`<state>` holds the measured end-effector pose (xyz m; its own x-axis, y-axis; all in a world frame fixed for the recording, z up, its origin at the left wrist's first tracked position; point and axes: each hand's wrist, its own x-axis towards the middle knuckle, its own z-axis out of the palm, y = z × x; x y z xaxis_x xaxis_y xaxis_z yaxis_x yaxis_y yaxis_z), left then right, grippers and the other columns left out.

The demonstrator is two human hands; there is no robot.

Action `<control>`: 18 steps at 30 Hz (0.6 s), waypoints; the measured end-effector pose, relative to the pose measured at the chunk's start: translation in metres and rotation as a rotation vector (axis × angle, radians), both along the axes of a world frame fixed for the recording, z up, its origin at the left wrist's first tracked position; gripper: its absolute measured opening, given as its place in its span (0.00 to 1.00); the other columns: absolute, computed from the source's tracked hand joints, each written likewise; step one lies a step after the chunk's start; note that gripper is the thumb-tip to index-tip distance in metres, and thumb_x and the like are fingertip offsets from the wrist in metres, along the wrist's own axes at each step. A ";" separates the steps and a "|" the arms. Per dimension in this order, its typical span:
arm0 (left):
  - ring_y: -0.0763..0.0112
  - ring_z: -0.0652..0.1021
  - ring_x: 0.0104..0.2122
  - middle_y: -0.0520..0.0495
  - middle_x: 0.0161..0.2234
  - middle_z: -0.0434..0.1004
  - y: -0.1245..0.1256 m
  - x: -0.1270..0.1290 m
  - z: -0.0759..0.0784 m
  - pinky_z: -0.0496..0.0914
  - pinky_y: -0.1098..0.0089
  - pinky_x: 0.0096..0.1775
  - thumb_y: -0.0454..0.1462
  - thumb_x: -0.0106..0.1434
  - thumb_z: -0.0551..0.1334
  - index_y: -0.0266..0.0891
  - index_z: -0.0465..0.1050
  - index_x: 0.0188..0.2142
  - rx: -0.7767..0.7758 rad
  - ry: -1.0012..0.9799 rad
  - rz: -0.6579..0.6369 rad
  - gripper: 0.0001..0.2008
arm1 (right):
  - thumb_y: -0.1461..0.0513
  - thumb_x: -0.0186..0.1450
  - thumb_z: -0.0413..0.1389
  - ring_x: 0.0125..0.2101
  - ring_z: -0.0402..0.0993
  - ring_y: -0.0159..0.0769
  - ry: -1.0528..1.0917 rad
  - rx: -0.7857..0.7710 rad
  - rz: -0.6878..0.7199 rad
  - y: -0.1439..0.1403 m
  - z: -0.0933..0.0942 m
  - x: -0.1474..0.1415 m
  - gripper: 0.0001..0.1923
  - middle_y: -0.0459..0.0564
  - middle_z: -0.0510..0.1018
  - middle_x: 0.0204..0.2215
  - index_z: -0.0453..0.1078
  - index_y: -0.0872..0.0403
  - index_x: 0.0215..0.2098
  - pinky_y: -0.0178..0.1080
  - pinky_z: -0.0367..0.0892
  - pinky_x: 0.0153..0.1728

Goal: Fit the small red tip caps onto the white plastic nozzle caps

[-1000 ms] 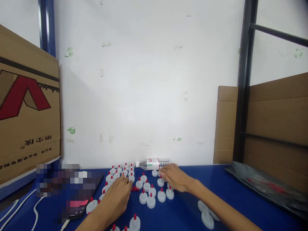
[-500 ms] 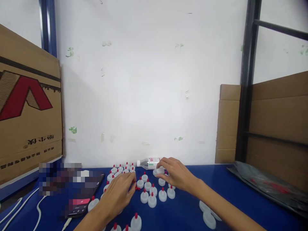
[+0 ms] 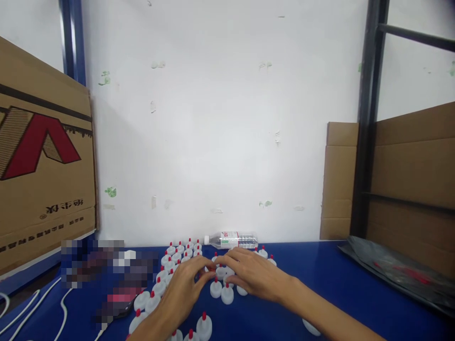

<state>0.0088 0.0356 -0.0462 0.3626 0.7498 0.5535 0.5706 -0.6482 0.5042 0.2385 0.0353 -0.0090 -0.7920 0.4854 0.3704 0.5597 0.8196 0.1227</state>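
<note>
Many white caps with red tips (image 3: 177, 255) stand in rows on the blue table (image 3: 320, 279). My left hand (image 3: 185, 291) and my right hand (image 3: 250, 277) meet fingertip to fingertip above the middle of the group. A white cap (image 3: 221, 273) shows between the fingers of my right hand, which pinch it. My left hand's fingers are curled and pinched toward that cap; what they hold is hidden. More finished caps (image 3: 216, 289) stand just under the hands, and others (image 3: 204, 326) lie nearer to me.
A clear water bottle (image 3: 231, 240) lies on its side at the wall. A phone (image 3: 117, 303) and white cables (image 3: 21, 315) lie at the left. A cardboard box (image 3: 42, 156) stands left, cardboard sheets (image 3: 408, 180) and a black plastic bag (image 3: 391, 274) right. A plain white cap (image 3: 313, 327) lies by my right forearm.
My right hand lifted a white cap from beside the bottle and drew it back toward me. My left hand moved right from small red pieces on the table to meet it.
</note>
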 end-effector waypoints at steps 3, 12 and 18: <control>0.68 0.77 0.32 0.52 0.34 0.80 -0.004 0.005 0.002 0.68 0.70 0.37 0.38 0.68 0.62 0.43 0.77 0.36 -0.012 -0.058 -0.028 0.06 | 0.64 0.67 0.63 0.46 0.74 0.42 0.006 0.010 -0.001 -0.002 -0.001 -0.003 0.28 0.50 0.76 0.47 0.59 0.50 0.62 0.40 0.70 0.47; 0.68 0.76 0.30 0.52 0.32 0.78 -0.005 0.008 -0.004 0.66 0.70 0.36 0.35 0.68 0.61 0.43 0.78 0.38 -0.005 -0.069 0.024 0.06 | 0.63 0.67 0.64 0.45 0.74 0.42 0.037 0.065 0.034 -0.003 -0.002 -0.006 0.31 0.50 0.77 0.45 0.58 0.49 0.64 0.41 0.71 0.47; 0.66 0.75 0.31 0.50 0.32 0.78 -0.012 0.012 0.004 0.66 0.69 0.35 0.38 0.72 0.56 0.43 0.77 0.37 -0.006 -0.057 -0.004 0.11 | 0.63 0.70 0.60 0.51 0.73 0.41 0.158 0.102 0.117 -0.008 -0.002 -0.008 0.29 0.52 0.75 0.52 0.57 0.46 0.66 0.41 0.71 0.52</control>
